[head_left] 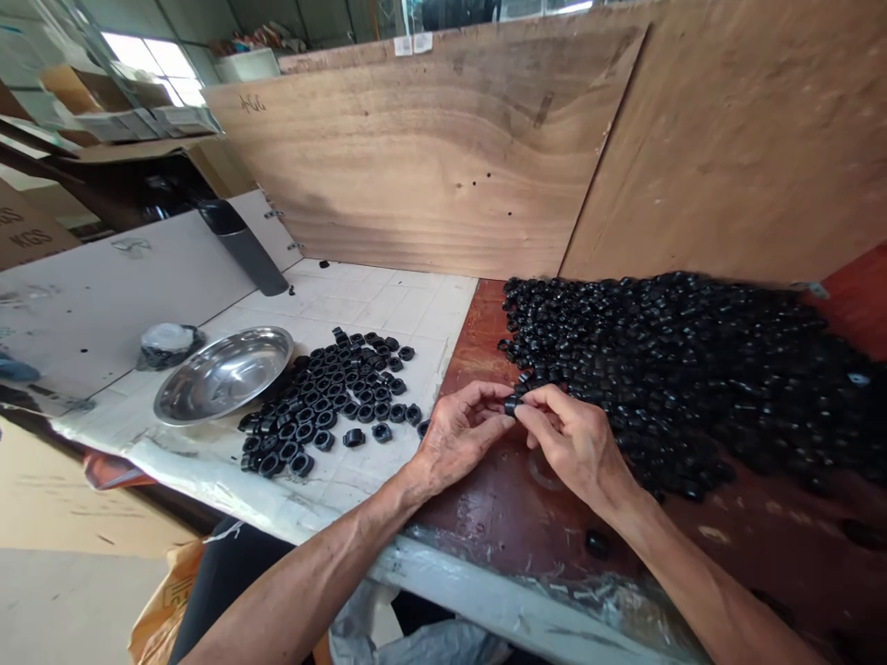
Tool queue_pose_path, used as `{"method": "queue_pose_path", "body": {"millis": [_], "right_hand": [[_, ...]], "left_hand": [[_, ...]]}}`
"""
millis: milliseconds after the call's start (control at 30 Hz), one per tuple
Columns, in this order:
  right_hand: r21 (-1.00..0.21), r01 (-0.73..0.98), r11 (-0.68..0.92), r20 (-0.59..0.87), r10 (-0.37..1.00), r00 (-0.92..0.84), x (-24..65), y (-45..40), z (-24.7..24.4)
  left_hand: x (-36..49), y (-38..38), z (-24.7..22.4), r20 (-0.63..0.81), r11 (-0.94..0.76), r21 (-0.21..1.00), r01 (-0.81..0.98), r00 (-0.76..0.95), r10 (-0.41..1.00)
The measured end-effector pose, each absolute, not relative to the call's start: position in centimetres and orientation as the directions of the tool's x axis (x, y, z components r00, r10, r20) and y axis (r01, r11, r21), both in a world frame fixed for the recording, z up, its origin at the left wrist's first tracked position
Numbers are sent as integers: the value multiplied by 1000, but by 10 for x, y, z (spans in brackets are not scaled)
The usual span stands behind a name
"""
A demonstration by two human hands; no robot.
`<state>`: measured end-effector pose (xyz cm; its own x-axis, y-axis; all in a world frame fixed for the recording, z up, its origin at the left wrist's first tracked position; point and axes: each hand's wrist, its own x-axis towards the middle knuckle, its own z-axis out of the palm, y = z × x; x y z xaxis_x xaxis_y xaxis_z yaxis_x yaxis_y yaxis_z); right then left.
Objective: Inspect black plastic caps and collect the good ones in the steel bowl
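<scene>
Between the fingertips of both hands sits a small black plastic ring [511, 405], partly hidden by the fingers. My left hand [463, 432] pinches it from the left, with thumb and fingers closed. From the right, my right hand [569, 439] grips the same piece between thumb and forefinger. A big heap of shiny black parts [665, 360] spreads just beyond and right of my right hand. Left of my left hand, many black rings [339, 392] lie loosely, mostly flat with their openings up.
A steel bowl [225, 377] stands tilted left of the rings, beside a plastic-wrapped bundle [166, 342]. A dark bottle [246, 249] leans against the left board. Wooden panels [430, 157] wall off the back. One loose black part [596, 543] lies near the front edge.
</scene>
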<state>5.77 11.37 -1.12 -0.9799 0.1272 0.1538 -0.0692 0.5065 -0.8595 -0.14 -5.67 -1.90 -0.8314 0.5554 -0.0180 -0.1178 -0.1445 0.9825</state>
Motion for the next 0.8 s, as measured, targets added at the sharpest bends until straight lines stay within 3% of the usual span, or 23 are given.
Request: {"method": "queue_pose_path", "body": {"millis": [67, 100, 233, 300, 367, 433, 500, 567, 633, 700, 733, 800], "right_hand": [[-915, 90, 392, -26, 167, -986, 57, 112, -11], [-925, 93, 367, -29, 175, -984, 57, 111, -12], [-896, -80, 438, 177, 184, -967, 59, 110, -14], [-931, 11, 364, 70, 210, -975, 60, 109, -12], [-980, 141, 140, -108, 222, -969, 60, 106, -10], [-962, 230, -151, -252, 153, -956, 61, 102, -10], [-877, 303, -374, -343, 44, -938, 61, 97, -12], [-801, 383, -461, -403, -59, -913, 60, 91, -16], [-845, 413, -339, -416, -67, -907, 60, 88, -17], [-946, 316, 74, -316, 12, -949, 64, 90, -13], [-911, 226, 346, -231, 29, -973, 69, 93, -9], [-666, 35, 745, -86, -30, -996, 87, 105, -4]], "left_hand": [[-1, -56, -19, 34, -90, 996, -18, -834, 551], [0, -56, -18, 51, -76, 997, 11, -835, 547], [2, -55, -17, -9, -83, 994, -66, -831, 556], [3, -57, -18, 47, -20, 999, 43, -825, 563], [3, -60, -20, 232, 90, 935, 343, -782, 579], [4, -65, -21, 414, 158, 766, 623, -667, 620], [7, -72, -22, 502, 169, 626, 761, -559, 660], [11, -81, -23, 510, 175, 562, 808, -505, 697], [12, -92, -25, 481, 191, 514, 836, -465, 743], [8, -105, -28, 422, 247, 417, 875, -427, 800], [4, -113, -28, 386, 285, 345, 894, -412, 825], [-8, -129, -29, 310, 348, 208, 914, -399, 863]]}}
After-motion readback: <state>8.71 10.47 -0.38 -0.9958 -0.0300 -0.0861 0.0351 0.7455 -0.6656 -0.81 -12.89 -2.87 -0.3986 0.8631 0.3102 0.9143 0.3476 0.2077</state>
